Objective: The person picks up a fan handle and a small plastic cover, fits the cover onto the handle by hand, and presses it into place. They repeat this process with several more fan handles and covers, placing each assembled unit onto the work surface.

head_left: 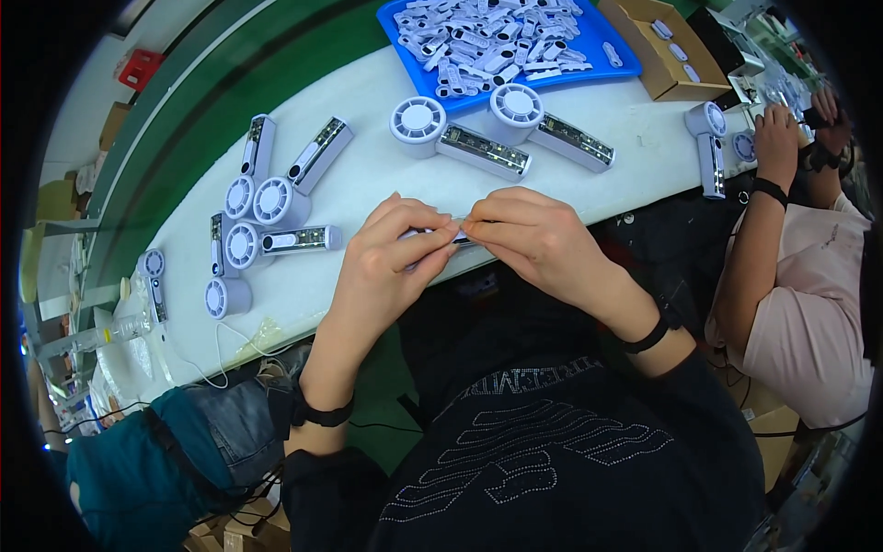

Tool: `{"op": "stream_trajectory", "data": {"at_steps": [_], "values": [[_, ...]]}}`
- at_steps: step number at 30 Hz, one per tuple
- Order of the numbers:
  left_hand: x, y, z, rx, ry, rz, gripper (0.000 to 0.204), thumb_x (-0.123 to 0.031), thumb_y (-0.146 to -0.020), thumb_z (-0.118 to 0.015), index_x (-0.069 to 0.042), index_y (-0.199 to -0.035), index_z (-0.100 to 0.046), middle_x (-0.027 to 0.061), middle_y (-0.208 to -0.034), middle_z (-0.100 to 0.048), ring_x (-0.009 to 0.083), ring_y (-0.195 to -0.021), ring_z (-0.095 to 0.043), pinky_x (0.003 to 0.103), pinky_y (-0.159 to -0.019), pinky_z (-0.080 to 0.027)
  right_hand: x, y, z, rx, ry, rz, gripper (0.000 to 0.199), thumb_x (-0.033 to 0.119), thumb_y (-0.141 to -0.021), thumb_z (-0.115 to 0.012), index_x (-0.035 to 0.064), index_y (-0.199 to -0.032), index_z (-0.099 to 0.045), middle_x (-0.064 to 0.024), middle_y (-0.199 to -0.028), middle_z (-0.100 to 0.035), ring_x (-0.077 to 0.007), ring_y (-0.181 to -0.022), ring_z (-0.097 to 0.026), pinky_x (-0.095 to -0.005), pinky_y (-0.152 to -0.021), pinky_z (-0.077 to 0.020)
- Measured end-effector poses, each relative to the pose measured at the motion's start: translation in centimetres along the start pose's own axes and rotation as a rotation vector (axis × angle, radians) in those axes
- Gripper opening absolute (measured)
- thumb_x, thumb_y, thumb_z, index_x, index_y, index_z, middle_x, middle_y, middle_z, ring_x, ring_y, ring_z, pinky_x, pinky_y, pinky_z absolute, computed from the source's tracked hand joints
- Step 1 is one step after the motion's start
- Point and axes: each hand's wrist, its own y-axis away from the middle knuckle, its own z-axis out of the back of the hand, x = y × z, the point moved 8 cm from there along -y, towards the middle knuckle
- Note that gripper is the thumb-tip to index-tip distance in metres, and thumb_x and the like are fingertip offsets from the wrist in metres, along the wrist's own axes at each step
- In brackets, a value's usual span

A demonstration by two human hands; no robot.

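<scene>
Both hands, left hand point(391, 248) and right hand point(529, 235), pinch a small white part point(457, 237) between fingertips above the desk point(368, 175) edge; fitting seems underway, and the next move needs steady alignment.

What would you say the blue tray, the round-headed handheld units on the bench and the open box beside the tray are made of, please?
The shallow blue tray looks like moulded plastic: even colour, a soft sheen, a raised rim. The pale grey round-headed handheld fan units seem matt plastic shells, with uncovered circuit boards along their handles. The open brown box appears to be plain cardboard, dull with folded flaps.
</scene>
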Motion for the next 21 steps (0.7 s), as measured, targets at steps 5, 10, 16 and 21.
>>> {"op": "stream_trajectory", "data": {"at_steps": [5, 10, 16, 21], "values": [[-0.1, 0.4, -0.3, 0.001, -0.054, -0.122, 0.030, -0.003, -0.079, -0.089, -0.004, -0.109, -0.082, 0.0092, -0.113, -0.078, 0.0308, -0.111, -0.074, 0.044, -0.102, -0.059, -0.5, 0.5, -0.6, -0.059, 0.014, 0.041, 0.022, 0.004, -0.089, -0.079, 0.0017, -0.110, -0.078, -0.0085, -0.111, -0.076, -0.0294, -0.105, -0.073, -0.0380, -0.086, -0.0600], [0.8, 0.1, 0.3, -0.086, 0.048, -0.051, 0.036, -0.006, -0.077, -0.092, -0.003, -0.111, -0.080, 0.0107, -0.117, -0.078, 0.0333, -0.117, -0.073, 0.046, -0.104, -0.059, -0.5, 0.4, -0.8, -0.098, -0.031, -0.046, 0.022, 0.002, -0.089, -0.079, 0.0012, -0.110, -0.078, -0.0098, -0.116, -0.077, -0.0304, -0.107, -0.073, -0.0383, -0.088, -0.0607], [0.2, 1.4, -0.2, -0.197, -0.132, -0.176, 0.036, -0.006, -0.073, -0.093, -0.003, -0.107, -0.080, 0.0094, -0.119, -0.079, 0.0351, -0.119, -0.072, 0.041, -0.097, -0.061, -0.5, 0.2, -1.0, -0.088, -0.024, 0.029, 0.024, -0.002, -0.087, -0.079, -0.0014, -0.111, -0.078, -0.0130, -0.116, -0.077, -0.0317, -0.105, -0.075, -0.0394, -0.089, -0.0614], [-0.4, 2.0, -0.6, -0.228, -0.239, -0.189, 0.039, -0.006, -0.071, -0.094, -0.003, -0.108, -0.080, 0.0092, -0.120, -0.079, 0.0344, -0.120, -0.072, 0.040, -0.096, -0.062, 0.8, 0.2, -1.1, -0.073, 0.064, 0.097, 0.026, -0.004, -0.084, -0.079, -0.0034, -0.110, -0.076, -0.0132, -0.112, -0.076, -0.0322, -0.104, -0.074, -0.0394, -0.087, -0.0614]]}}
